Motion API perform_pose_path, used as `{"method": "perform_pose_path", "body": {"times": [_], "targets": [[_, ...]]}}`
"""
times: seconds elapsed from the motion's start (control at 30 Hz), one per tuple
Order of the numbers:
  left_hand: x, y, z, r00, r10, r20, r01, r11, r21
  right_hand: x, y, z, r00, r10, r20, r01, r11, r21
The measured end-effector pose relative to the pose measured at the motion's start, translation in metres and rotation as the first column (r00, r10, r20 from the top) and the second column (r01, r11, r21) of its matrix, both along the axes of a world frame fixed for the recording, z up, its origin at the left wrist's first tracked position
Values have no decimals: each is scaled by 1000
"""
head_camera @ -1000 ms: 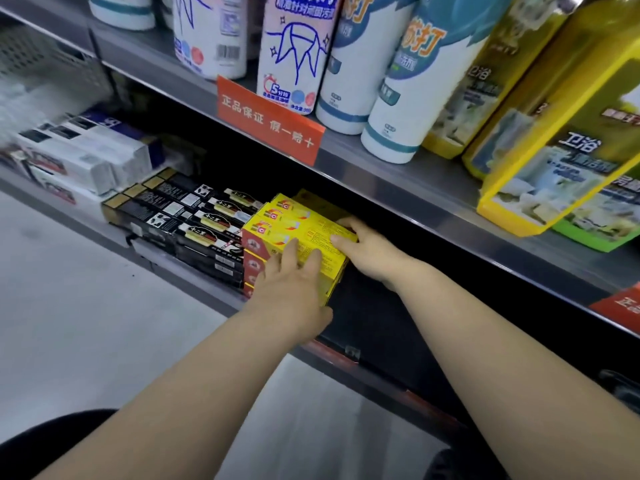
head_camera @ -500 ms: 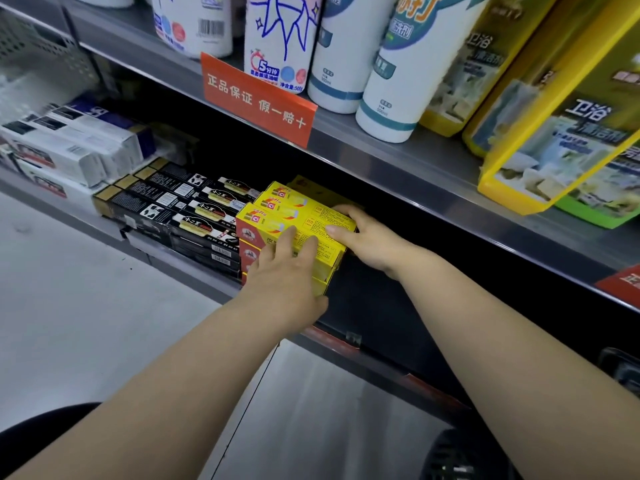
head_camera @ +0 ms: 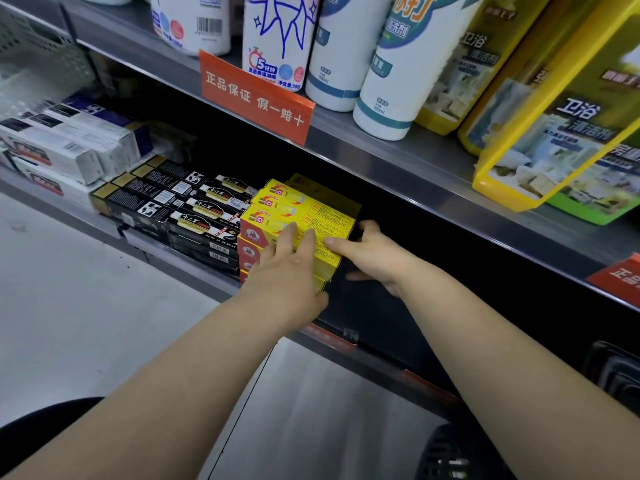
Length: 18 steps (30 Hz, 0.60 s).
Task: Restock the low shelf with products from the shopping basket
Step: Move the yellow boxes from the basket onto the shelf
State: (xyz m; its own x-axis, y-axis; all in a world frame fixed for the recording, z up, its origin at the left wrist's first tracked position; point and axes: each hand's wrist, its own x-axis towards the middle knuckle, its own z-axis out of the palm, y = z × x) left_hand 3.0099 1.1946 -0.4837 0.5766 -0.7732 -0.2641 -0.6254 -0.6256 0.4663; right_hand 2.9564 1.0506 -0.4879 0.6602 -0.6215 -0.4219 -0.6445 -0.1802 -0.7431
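yellow boxes [head_camera: 322,216]: stacked on low shelf [head_camera: 152,245], beside black boxes [head_camera: 180,209] | left hand [head_camera: 287,271]: fingers straight, flat on top | right hand [head_camera: 375,259]: apparently clasping stack's right end

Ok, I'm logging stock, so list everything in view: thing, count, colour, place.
yellow boxes: one stack, count unclear, yellow, low shelf
black boxes: several, black, left of yellow boxes
white boxes: several, white, far left
bottles: four, white, upper shelf
packs: at least two, yellow, upper shelf right
signs: two, orange, upper shelf edge
basket: one, black, bottom right, partly seen
left hand: one, fingers flat on yellow boxes
right hand: one, grips the stack's right end
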Motion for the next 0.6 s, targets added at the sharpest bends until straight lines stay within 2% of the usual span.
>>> {"method": "perform_pose_path", "body": {"times": [0.2, 0.43, 0.6], "targets": [[-5, 2, 2, 999, 21, -38, -20, 999, 28, 1, 11, -5, 993, -115, 23, 115, 993, -8], [-6, 2, 5, 999, -2, -42, 3, 1000, 25, 4, 12, -2, 990, -140, 11, 141, 989, -34], [-7, 3, 6, 1000, -5, -23, 5, 1000, 13, 8, 8, -3, 980, -179, 90, 178, 984, 14]]}}
